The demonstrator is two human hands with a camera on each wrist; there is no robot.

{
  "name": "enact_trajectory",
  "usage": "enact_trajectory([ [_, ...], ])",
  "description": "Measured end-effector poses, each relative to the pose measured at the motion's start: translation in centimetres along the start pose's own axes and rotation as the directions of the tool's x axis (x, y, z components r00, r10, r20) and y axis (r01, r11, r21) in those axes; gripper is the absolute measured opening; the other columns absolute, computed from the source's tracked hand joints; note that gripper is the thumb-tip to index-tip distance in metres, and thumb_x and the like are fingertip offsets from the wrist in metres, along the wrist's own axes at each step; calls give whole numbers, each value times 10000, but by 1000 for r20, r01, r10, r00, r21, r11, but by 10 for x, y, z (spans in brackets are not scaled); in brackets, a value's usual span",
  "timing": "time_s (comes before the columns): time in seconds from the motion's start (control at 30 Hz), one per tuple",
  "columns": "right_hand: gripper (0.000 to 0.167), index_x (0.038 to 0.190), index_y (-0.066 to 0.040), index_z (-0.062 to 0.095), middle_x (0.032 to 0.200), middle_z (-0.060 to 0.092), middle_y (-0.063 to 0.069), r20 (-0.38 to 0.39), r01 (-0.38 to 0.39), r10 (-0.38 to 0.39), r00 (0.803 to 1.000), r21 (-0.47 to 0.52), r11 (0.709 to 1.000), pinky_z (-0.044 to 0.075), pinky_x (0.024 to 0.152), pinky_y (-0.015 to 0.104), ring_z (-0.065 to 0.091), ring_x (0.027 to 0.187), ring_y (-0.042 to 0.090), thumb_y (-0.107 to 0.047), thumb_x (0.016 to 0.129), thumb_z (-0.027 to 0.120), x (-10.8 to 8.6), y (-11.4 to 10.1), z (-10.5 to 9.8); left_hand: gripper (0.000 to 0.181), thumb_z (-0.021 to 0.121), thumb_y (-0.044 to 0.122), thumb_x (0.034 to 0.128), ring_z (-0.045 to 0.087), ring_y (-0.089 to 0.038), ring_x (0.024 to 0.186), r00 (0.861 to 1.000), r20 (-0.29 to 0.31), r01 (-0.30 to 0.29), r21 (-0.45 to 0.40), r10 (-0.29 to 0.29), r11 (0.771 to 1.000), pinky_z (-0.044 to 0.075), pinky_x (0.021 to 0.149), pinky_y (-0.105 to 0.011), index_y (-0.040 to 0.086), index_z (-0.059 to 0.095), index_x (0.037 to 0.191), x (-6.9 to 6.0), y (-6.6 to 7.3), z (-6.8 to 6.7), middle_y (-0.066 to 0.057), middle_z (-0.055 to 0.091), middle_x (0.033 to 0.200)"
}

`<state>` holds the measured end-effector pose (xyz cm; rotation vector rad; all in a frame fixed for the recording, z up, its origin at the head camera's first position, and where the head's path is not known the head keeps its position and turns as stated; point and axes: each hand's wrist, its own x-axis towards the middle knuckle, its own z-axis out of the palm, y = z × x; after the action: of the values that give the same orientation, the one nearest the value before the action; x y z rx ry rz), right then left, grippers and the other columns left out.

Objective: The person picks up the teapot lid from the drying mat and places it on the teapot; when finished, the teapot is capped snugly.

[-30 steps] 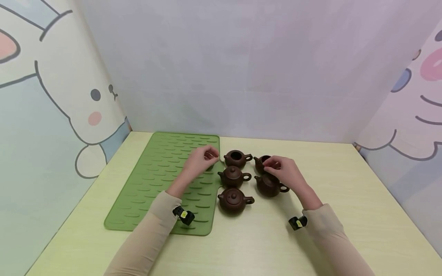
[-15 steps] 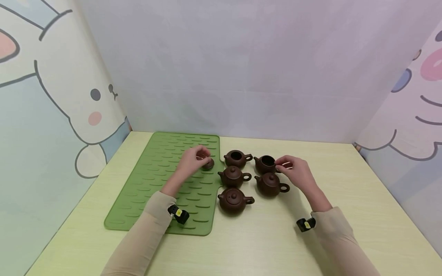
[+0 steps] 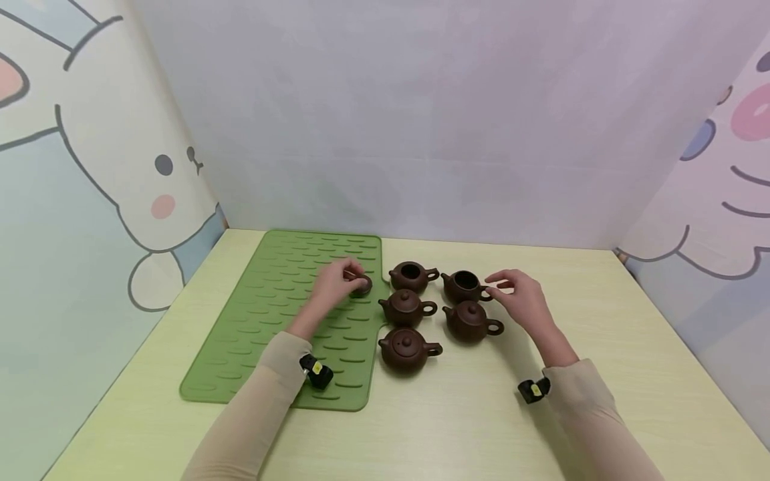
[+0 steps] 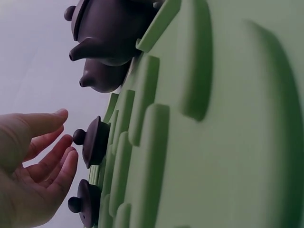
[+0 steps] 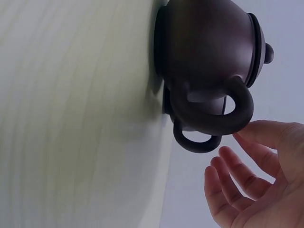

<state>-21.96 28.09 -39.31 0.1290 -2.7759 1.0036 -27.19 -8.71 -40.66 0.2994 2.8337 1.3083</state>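
Note:
My left hand (image 3: 334, 283) is over the green mat, beside a small dark brown teapot lid (image 3: 362, 286). In the left wrist view its thumb and fingers stand apart near the knob of that lid (image 4: 97, 142), holding nothing. A second lid (image 4: 89, 203) lies close by on the mat, mostly hidden by the hand in the head view. My right hand (image 3: 522, 299) has its fingers loosely bent beside the handle of a lidless teapot (image 3: 463, 287) at the back right. Whether a fingertip touches that handle I cannot tell.
Another lidless teapot (image 3: 412, 276) stands at the back, along the right edge of the green mat (image 3: 259, 347). Lidded teapots stand at the middle (image 3: 406, 308), front (image 3: 406, 350) and right (image 3: 470, 322). Pale wood tabletop (image 3: 457, 421) surrounds them, with a fabric wall behind.
My left hand has drawn back leftward, uncovering the lid on the mat. My right hand has moved right, from above the back-right teapot to beside its handle.

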Motion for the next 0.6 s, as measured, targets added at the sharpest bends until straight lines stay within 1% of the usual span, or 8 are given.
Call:
enact_trajectory([
  [0.1,237,1160,-20,694,1250,617,251,1,-7,7,1000,-2,1000,543,893,538,627,1123,421,-113,943,676,1,3,1,154,710,181,934,666,-280,1070,1000,2,21,19,-21,1000,569,879,-425,107,667,1062,1,-1,3,-117,700,1133],
  [0.17,242,1165,-16,688,1236,632,251,10,-13,13,1000,0,1000,535,901,547,628,1128,426,-114,943,675,3,4,2,148,707,163,934,665,-278,1067,999,3,32,30,-32,999,569,873,-419,106,668,1066,2,-1,4,-118,695,1131],
  [0.37,214,1131,-7,692,1103,724,208,49,-26,26,998,3,1000,524,885,495,676,1063,390,-104,941,672,7,7,4,159,690,59,921,668,-267,1027,998,-8,64,35,-64,997,570,850,-396,81,668,1078,4,1,6,-116,692,1124],
  [0.47,200,1117,-12,699,1080,736,199,68,-38,37,997,5,999,518,890,483,685,1037,366,-108,945,671,9,9,7,160,687,48,920,665,-255,1003,997,-15,79,51,-78,996,567,833,-386,86,666,1074,4,2,6,-107,690,1112],
  [0.6,203,1115,-15,702,1081,736,202,84,-51,50,995,16,999,522,921,506,690,1034,361,-127,948,672,12,9,10,146,689,49,919,660,-244,974,996,-23,92,78,-90,993,563,814,-376,93,668,1056,6,1,8,-101,691,1080],
])
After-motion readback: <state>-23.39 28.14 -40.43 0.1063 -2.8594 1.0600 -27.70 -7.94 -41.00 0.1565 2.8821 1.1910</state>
